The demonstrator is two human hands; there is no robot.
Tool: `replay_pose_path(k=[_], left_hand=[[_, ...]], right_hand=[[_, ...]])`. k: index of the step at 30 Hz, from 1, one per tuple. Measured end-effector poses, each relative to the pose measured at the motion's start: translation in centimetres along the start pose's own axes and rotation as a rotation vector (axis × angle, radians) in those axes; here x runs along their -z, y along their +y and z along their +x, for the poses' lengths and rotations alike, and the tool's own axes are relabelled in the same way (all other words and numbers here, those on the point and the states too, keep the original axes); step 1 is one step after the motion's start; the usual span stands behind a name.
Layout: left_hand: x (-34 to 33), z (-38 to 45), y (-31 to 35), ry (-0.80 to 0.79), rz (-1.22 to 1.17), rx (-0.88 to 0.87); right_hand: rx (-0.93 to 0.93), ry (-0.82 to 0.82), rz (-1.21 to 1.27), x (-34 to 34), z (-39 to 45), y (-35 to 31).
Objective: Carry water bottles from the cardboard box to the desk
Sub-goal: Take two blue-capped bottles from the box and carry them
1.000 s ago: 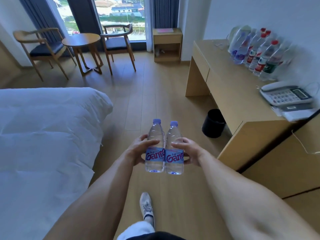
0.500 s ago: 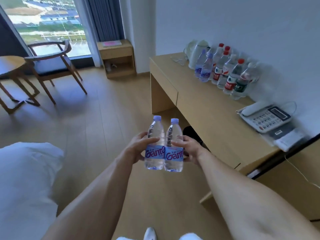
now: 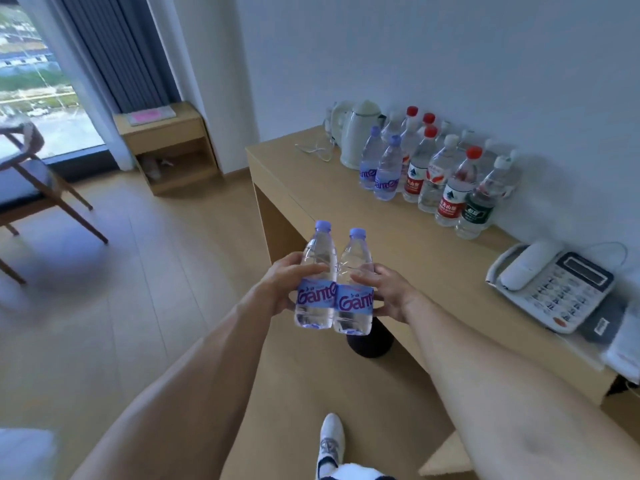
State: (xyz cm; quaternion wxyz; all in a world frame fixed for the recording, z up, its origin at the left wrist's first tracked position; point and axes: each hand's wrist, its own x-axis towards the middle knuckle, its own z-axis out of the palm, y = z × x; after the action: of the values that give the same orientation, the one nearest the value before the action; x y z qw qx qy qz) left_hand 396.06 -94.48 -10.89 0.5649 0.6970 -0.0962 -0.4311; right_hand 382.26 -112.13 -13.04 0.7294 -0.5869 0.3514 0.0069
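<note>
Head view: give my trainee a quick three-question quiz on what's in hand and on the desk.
1. True or false: the left hand and right hand each grip one Ganten water bottle.
2. What stands at the far end of the bottle row on the desk: A) kettle B) lamp C) vase?
3. What sits on the desk nearest the person?

Key: 1 true; 2 A, the white kettle; 3 the telephone.

Wooden desk (image 3: 332,199) against the wall bears a white kettle (image 3: 358,138) at its far end, a cluster of upright bottles (image 3: 433,171) just beside it, a loose cord (image 3: 317,152) nearby, and a telephone (image 3: 550,284) toward the near end.
</note>
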Motion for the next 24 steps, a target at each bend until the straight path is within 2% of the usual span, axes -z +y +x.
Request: replay_pose_path(k=[8, 13, 24], left_hand=[[0.3, 12.5, 8.4, -0.1, 0.029, 0.002], [-2.2, 19.3, 11.9, -0.229, 0.106, -0.018], [-8.3, 30.1, 16.3, -0.719, 0.275, -0.186]], right_hand=[[0.024, 0.092, 0.066, 2.9, 10.3, -7.0], [0.039, 0.247, 0.133, 6.1, 13.6, -8.9], [0.108, 0.71, 0.359, 9.9, 15.2, -9.4]])
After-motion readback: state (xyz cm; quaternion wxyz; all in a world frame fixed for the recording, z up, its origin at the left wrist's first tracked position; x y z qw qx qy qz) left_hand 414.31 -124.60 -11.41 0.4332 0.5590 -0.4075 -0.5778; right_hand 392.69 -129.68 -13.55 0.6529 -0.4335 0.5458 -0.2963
